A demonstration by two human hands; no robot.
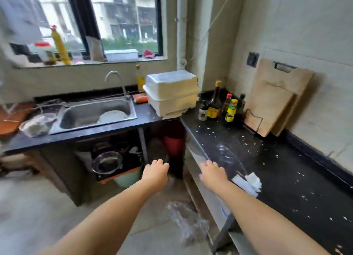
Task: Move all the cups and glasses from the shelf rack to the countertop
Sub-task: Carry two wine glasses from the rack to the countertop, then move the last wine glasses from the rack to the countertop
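Note:
The black speckled countertop (277, 170) runs along the right wall. Both my arms reach forward with the backs of the hands up. My left hand (155, 171) hovers over the floor in front of the open space under the sink, fingers loosely curled and holding nothing. My right hand (213, 173) is at the countertop's front edge, fingers loosely bent with nothing in them that I can make out. A blurred, glassy smear (227, 155) lies on the counter just beyond its fingers. No cup, glass or shelf rack is clearly visible.
A steel sink (95, 113) with a white plate sits at the left, with a white lidded box (172, 92) beside it. Sauce bottles (219, 105) and two leaning cutting boards (275, 101) stand at the counter's back. A white cloth (252, 180) lies near my right hand. Pots sit under the sink.

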